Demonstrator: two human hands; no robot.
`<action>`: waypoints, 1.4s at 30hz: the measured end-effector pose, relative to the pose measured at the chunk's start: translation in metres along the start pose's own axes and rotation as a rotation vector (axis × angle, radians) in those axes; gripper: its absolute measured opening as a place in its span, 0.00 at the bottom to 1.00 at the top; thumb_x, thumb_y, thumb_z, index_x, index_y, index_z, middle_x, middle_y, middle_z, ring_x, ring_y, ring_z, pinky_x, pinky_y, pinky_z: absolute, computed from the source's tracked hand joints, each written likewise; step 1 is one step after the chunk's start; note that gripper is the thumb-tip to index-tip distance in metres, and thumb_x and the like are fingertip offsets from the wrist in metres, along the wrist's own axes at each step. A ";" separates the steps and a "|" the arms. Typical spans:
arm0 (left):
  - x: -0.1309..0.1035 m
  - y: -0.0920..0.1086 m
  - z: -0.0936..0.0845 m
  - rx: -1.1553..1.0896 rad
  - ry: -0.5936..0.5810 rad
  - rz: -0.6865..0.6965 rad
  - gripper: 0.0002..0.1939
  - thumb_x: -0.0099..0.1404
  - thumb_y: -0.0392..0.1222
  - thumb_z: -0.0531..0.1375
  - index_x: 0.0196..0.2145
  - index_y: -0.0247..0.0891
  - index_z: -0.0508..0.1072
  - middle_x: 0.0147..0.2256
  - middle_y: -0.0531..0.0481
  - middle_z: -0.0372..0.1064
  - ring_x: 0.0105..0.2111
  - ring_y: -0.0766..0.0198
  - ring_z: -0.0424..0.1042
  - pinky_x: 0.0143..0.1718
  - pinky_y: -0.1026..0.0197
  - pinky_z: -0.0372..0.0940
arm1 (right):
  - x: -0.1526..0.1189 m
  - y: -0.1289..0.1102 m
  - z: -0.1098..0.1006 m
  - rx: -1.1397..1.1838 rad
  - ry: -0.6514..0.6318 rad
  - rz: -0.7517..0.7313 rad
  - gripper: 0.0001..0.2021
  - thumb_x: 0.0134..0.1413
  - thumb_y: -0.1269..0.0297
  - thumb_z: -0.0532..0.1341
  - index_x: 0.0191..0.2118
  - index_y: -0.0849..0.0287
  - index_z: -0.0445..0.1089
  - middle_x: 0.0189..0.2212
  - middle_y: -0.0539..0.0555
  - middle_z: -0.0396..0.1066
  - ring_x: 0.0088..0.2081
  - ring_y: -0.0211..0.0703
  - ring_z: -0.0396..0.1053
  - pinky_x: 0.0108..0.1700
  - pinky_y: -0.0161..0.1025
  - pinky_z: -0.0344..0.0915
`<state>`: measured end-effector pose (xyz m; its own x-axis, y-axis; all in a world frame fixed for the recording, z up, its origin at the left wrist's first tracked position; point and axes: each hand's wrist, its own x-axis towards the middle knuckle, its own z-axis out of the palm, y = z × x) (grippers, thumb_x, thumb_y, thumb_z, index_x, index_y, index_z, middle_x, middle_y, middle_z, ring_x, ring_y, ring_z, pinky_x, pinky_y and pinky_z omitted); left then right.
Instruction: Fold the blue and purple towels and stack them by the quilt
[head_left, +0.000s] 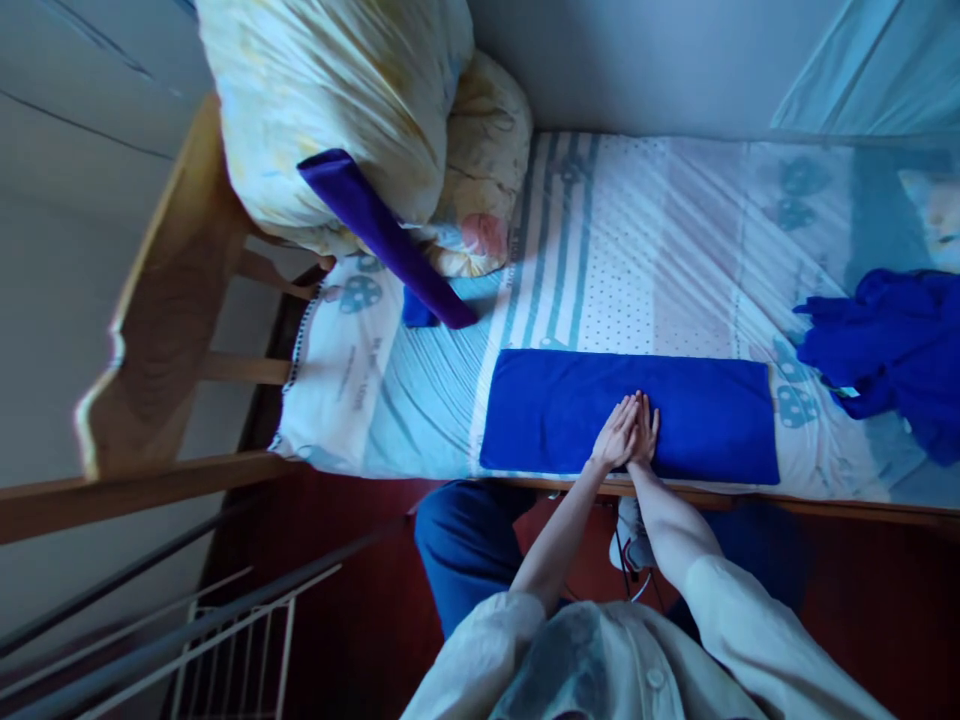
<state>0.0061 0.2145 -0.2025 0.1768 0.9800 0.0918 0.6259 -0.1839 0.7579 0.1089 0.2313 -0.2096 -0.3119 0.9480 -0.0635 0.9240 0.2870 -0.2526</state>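
Observation:
A blue cloth (555,410), folded into a long flat rectangle, lies along the near edge of the bed. My left hand (616,432) rests flat on it a little right of its middle, fingers stretched out. Right beside it, my right hand (644,432) is also pressed flat on the cloth, its fingers extended. The two hands touch and partly overlap. Neither holds anything.
A rolled purple cloth (390,240) leans on the yellowish bedding (337,100) at back left, with a small blue folded piece (418,308) beside it. Crumpled blue cloth (892,350) lies at right on the patterned bedsheet (622,240). A wooden headboard (157,300) stands left.

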 end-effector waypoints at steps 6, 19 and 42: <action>-0.060 -0.069 -0.080 0.108 0.192 -0.113 0.30 0.74 0.36 0.43 0.71 0.33 0.57 0.69 0.37 0.58 0.73 0.58 0.48 0.73 0.42 0.50 | 0.001 -0.012 -0.019 0.084 0.112 0.010 0.31 0.70 0.61 0.46 0.73 0.69 0.52 0.72 0.66 0.53 0.75 0.51 0.45 0.74 0.60 0.41; -0.092 -0.094 -0.168 0.413 0.382 -0.578 0.34 0.68 0.31 0.45 0.72 0.27 0.53 0.71 0.33 0.53 0.75 0.56 0.38 0.75 0.40 0.41 | 0.001 -0.015 -0.020 0.122 0.098 0.021 0.32 0.67 0.62 0.47 0.74 0.67 0.52 0.73 0.65 0.52 0.75 0.53 0.44 0.74 0.61 0.40; -0.032 -0.139 -0.223 0.453 0.297 -0.636 0.33 0.75 0.43 0.45 0.71 0.22 0.52 0.73 0.31 0.45 0.75 0.51 0.37 0.74 0.40 0.37 | 0.000 -0.014 -0.020 0.102 0.094 0.023 0.33 0.66 0.63 0.48 0.74 0.66 0.50 0.73 0.64 0.50 0.75 0.54 0.44 0.74 0.61 0.41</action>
<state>-0.2559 0.2258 -0.1670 -0.4818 0.8748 -0.0514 0.7946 0.4609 0.3952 0.1009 0.2298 -0.1870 -0.2647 0.9641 0.0194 0.9016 0.2546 -0.3496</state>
